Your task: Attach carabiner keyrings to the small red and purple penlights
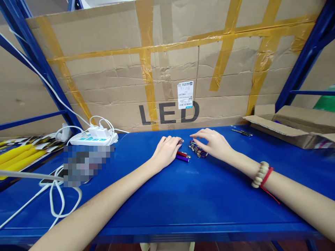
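Observation:
My left hand (167,150) rests on the blue shelf surface (199,195), fingers curled over small pen-like tubes, one red (182,153) and one purple (182,158); a small metal piece shows at its fingertips. My right hand (213,143) hovers with bent, spread fingers over a little pile of small round metal button-cell-like pieces (195,149), fingertips touching them. A bead bracelet with a red string (261,175) is on my right wrist.
A taped cardboard sheet marked LED (170,69) stands behind. A white power strip with chargers (92,137) and white cables (56,198) lie left, beside yellow packaged items (18,155). An open cardboard box (293,127) and a small dark metal tool (242,132) sit right.

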Motion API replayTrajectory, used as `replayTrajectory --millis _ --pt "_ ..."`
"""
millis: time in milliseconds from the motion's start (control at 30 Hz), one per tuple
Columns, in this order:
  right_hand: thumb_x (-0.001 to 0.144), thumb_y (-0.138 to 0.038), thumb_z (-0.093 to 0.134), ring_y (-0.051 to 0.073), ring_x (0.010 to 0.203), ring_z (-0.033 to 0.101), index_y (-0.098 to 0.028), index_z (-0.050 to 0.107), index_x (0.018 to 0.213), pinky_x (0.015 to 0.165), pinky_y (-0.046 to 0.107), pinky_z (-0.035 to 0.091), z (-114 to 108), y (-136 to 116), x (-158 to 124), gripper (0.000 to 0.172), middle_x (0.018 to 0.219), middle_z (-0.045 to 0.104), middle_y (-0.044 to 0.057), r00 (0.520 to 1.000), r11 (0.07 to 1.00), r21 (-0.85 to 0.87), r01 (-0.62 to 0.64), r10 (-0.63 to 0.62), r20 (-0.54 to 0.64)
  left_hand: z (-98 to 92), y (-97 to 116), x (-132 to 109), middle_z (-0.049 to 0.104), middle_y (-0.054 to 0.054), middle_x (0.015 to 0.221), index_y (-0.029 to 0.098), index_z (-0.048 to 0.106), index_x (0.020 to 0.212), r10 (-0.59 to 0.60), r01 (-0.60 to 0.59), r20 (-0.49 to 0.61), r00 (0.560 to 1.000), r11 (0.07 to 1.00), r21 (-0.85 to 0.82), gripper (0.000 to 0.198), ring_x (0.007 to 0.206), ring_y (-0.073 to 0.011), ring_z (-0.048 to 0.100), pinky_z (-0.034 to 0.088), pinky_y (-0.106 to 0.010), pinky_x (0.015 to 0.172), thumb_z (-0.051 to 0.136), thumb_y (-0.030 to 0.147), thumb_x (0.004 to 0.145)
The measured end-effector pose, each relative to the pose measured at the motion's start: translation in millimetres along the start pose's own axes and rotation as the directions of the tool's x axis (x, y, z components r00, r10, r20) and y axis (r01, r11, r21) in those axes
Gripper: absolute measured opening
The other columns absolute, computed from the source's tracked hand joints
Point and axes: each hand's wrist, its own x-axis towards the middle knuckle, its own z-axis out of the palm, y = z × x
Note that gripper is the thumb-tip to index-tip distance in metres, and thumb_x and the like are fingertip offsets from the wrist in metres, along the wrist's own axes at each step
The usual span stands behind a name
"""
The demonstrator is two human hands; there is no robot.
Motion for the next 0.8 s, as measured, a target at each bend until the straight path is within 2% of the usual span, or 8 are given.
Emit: replayTrajectory --millis 133,233,567,800 --pt "0.088 -0.042 0.042 0.025 0.103 0.055 -0.023 0.065 0.105 0.084 0.042 0.043 9.4 -1.6 -2.8 0.035 0.111 0.064 0.006 0.98 0.999 -0.034 -0.031 0.037 0.198 -0.4 0.3 -0.2 0.064 -0.003 0.104 0.018 0.051 0.104 0.011 -0.011 0.007 1.0 1.0 0.004 0.023 0.091 -0.017 0.054 0.035 -0.031 0.078 0.032 0.027 0.095" --pt "0.089 -0.043 0.039 0.025 0.107 0.054 -0.023 0.066 0.105 0.086 0.043 0.041 11.4 -2.2 -3.6 0.037 0.113 0.064 0.006 0.959 0.998 -0.035 -0.047 0.055 0.277 -0.5 0.4 -0.1 0.064 -0.003 0.104 0.017 0.051 0.104 0.007 -0.007 0.007 1.0 1.0 0.0 0.022 0.091 -0.017 0.054 0.035 -0.031 0.079 0.033 0.026 0.095" --pt "0.089 -0.041 0.039 0.025 0.11 0.053 -0.022 0.065 0.107 0.088 0.044 0.039 8.6 -10.2 -3.0 0.037 0.116 0.063 0.008 0.959 0.998 0.05 -0.037 0.022 0.283 -1.4 0.2 -0.1 0.064 -0.003 0.101 0.018 0.051 0.102 0.005 -0.005 0.006 1.0 0.999 -0.034 0.021 0.089 -0.0168 0.054 0.035 -0.032 0.078 0.032 0.026 0.095" --pt "0.088 -0.043 0.041 0.025 0.114 0.051 -0.02 0.062 0.112 0.093 0.045 0.038 9.2 -13.2 -4.4 0.04 0.122 0.058 0.01 0.952 0.983 0.184 -0.013 -0.044 0.303 -1.2 0.0 0.1 0.064 -0.003 0.099 0.018 0.051 0.102 0.003 -0.003 0.001 1.0 1.0 -0.029 0.022 0.088 -0.0166 0.054 0.036 -0.032 0.077 0.032 0.027 0.094"
